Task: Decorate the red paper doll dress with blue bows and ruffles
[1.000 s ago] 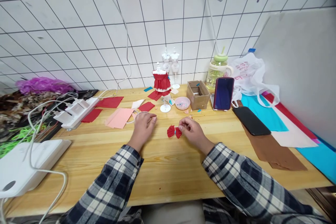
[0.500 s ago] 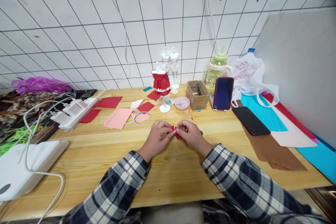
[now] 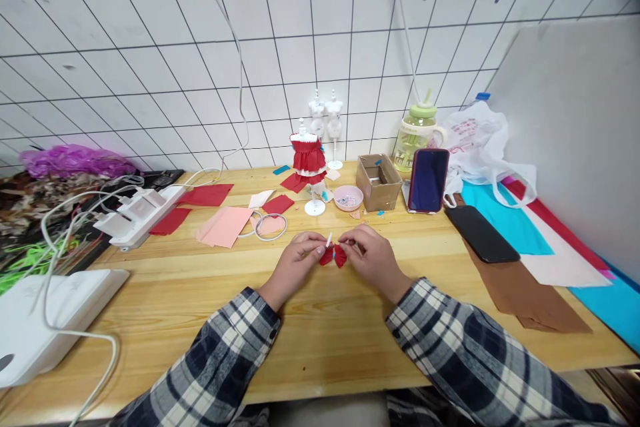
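A small red bow (image 3: pixel 341 256) of crinkled material, with a bit of blue at its middle, is between my hands just above the table. My left hand (image 3: pixel 299 263) pinches its left wing between thumb and fingers. A narrow white strip (image 3: pixel 329 239) sticks up by the left fingertips. My right hand (image 3: pixel 373 259) is closed in a pinch at the bow's right wing; its fingertips partly hide what they grip. Beyond my hands, a mini dress form (image 3: pixel 308 155) wears a red ruffled dress with white trim.
Behind my hands stand a pink bowl (image 3: pixel 349 207) of beads, a cardboard box (image 3: pixel 379 195) and a propped phone (image 3: pixel 428 180). Metal rings (image 3: pixel 271 236) and pink sheets (image 3: pixel 226 227) lie left. A black phone (image 3: pixel 483 233) rests on brown sheets (image 3: pixel 530 297) at right. A power strip (image 3: pixel 145 220) is far left.
My fingers have shifted on the red bow, so its two wings and blue middle now show. The white strip now stands up. My right hand has moved slightly away from the left.
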`<action>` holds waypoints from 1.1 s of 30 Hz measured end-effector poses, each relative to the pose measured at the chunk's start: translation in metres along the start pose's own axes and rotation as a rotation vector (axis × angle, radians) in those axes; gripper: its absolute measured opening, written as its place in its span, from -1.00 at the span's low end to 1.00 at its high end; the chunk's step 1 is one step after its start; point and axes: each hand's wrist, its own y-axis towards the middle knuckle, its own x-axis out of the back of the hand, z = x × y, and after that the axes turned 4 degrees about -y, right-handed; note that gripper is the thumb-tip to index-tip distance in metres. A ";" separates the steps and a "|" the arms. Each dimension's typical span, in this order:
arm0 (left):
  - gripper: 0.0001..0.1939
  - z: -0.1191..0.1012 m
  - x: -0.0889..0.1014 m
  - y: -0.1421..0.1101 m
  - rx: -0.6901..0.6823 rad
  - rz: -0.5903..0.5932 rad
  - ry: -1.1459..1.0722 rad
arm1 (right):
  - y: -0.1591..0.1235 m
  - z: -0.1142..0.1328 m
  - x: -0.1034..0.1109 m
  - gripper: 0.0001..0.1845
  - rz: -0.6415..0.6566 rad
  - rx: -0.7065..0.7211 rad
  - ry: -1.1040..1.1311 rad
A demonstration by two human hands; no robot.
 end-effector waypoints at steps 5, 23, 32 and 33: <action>-0.68 0.003 -0.003 -0.002 0.002 0.060 -0.123 | -0.004 0.011 0.001 -0.82 0.073 0.121 -0.192; -0.85 -0.003 -0.008 -0.003 -0.178 -0.047 0.297 | -0.003 0.015 -0.007 -0.94 0.041 -0.068 -0.001; -0.86 -0.001 -0.005 -0.002 -0.147 -0.102 0.307 | -0.005 0.012 -0.008 -0.86 0.045 0.040 0.046; -0.86 -0.001 -0.005 -0.002 -0.151 -0.107 0.300 | -0.005 0.012 -0.008 -0.85 0.046 0.047 0.047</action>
